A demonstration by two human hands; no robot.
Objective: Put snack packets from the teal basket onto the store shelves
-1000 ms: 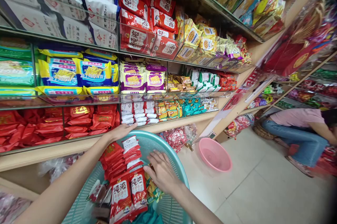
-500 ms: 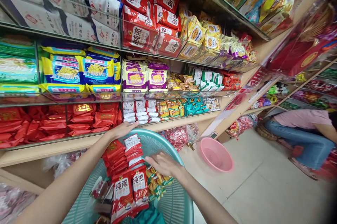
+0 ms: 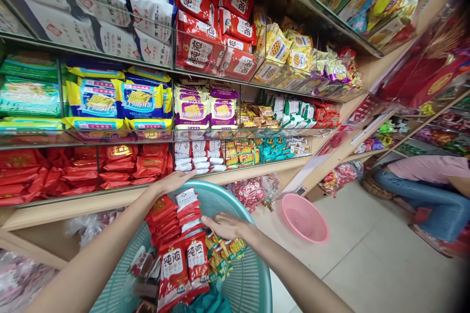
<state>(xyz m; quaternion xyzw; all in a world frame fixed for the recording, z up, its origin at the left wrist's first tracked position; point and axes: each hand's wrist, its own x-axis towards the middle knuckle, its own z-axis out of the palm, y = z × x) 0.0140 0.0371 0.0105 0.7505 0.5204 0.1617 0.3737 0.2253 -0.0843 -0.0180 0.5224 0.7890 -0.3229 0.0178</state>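
A teal plastic basket (image 3: 253, 274) holds packaged snacks in front of me. My left hand (image 3: 176, 181) reaches to its far rim, fingers stretched out flat and close together, by the shelf edge. My right hand (image 3: 229, 228) is inside the basket with its fingers extended, nothing gripped. Its fingertips are beside a stack of white-and-red packets (image 3: 187, 200); I cannot tell if they touch. Below it lie green-and-yellow packets (image 3: 222, 254). A pile of red packets (image 3: 161, 220), large red-and-white packets (image 3: 172, 274) and a teal packet (image 3: 209, 300) also sit in the basket.
Shelves with glass-fronted compartments hold blue-and-yellow biscuit packs (image 3: 141, 100), purple soda biscuits (image 3: 223, 109) and red packs (image 3: 117, 161). A pink basin (image 3: 304, 217) stands on the tiled floor. At the right, another person (image 3: 422, 190) in jeans bends low.
The view has shifted slightly, so the shelves and basin appear a little further right. Both hands keep nearly the same places at the basket.
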